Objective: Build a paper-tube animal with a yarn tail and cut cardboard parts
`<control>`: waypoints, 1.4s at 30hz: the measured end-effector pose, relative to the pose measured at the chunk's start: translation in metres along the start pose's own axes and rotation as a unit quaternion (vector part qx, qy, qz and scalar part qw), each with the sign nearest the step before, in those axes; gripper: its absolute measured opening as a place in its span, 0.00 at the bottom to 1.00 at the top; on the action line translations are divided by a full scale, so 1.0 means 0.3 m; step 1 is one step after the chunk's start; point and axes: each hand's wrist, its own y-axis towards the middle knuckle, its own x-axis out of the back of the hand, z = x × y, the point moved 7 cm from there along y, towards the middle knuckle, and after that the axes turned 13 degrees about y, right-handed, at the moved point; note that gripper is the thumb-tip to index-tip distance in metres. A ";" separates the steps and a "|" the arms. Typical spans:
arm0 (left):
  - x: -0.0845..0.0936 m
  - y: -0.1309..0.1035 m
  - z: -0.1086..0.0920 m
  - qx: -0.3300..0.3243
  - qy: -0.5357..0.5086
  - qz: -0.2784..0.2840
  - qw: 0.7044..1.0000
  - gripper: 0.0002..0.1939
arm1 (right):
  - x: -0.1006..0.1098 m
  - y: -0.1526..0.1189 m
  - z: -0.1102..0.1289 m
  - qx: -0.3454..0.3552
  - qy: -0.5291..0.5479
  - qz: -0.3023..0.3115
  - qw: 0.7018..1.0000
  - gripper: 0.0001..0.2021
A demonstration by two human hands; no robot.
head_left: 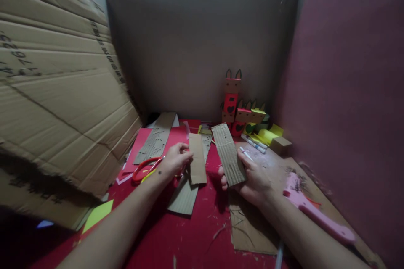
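My right hand (252, 178) grips a corrugated cardboard strip (229, 155), tilted above the red surface, with a white-capped marker (246, 154) showing by its fingers. At centre left my left hand (178, 159) has its fingertips at the edge of a smooth brown cardboard piece (197, 159). Beneath that piece lies another corrugated strip (183, 196). Red-handled scissors (147, 170) are beside my left wrist, partly hidden by it. A long cardboard strip with small holes (156, 141) rests on red paper further back.
A large cardboard sheet (63, 75) leans at the left. Animal-eared paper figures (232, 96) stand at the back. Markers (254, 143) and a small open box (280, 145) are nearby. A pink tool (318, 214) lies right, with flat cardboard (252, 231) below my right hand.
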 end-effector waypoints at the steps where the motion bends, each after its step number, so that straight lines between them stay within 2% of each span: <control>1: 0.009 -0.001 -0.005 -0.011 0.005 -0.022 1.000 0.16 | -0.005 -0.003 -0.002 -0.003 0.009 0.002 1.000 0.24; 2: 0.010 -0.006 -0.013 -0.022 0.007 -0.037 0.999 0.17 | -0.010 -0.007 -0.005 -0.006 0.018 0.006 1.000 0.24; 4: -0.016 -0.027 -0.033 -0.043 0.003 -0.029 0.999 0.18 | -0.022 -0.013 -0.013 -0.019 0.028 0.017 0.999 0.23; 7: -0.090 -0.072 -0.061 -0.055 -0.019 0.038 0.998 0.17 | -0.040 -0.022 -0.030 -0.045 0.008 0.044 0.998 0.21; 11: -0.161 -0.118 -0.081 -0.042 -0.129 0.113 0.984 0.16 | -0.061 -0.034 -0.066 -0.079 -0.045 0.089 0.992 0.21; 17: -0.189 -0.140 -0.061 0.010 -0.229 0.111 0.967 0.11 | -0.055 -0.049 -0.108 -0.074 -0.160 0.083 0.981 0.21; 22: -0.206 -0.160 -0.069 0.004 -0.250 0.118 0.961 0.05 | -0.046 -0.050 -0.109 -0.048 -0.219 0.080 0.971 0.20; 24: -0.204 -0.159 -0.068 0.014 -0.262 0.099 0.960 0.07 | -0.044 -0.050 -0.104 -0.038 -0.233 0.080 0.969 0.19; 26: -0.182 -0.144 -0.062 0.024 -0.279 0.053 0.959 0.08 | -0.042 -0.050 -0.102 -0.040 -0.237 0.079 0.968 0.19; 31: -0.049 -0.068 -0.049 0.004 -0.312 -0.080 0.947 0.14 | -0.041 -0.049 -0.108 -0.065 -0.220 0.092 0.969 0.20; 34: 0.005 -0.046 -0.053 -0.018 -0.302 -0.109 0.947 0.16 | -0.040 -0.047 -0.112 -0.079 -0.181 0.093 0.976 0.19; 38: -0.028 -0.081 -0.082 -0.056 -0.236 -0.084 0.967 0.11 | -0.042 -0.049 -0.112 -0.090 -0.162 0.083 0.979 0.19; 41: -0.070 -0.118 -0.117 -0.106 -0.093 -0.064 0.988 0.24 | -0.044 -0.050 -0.105 -0.078 -0.169 0.074 0.980 0.18; 42: -0.073 -0.122 -0.122 -0.112 -0.059 -0.066 0.990 0.25 | -0.044 -0.050 -0.104 -0.076 -0.174 0.072 0.979 0.18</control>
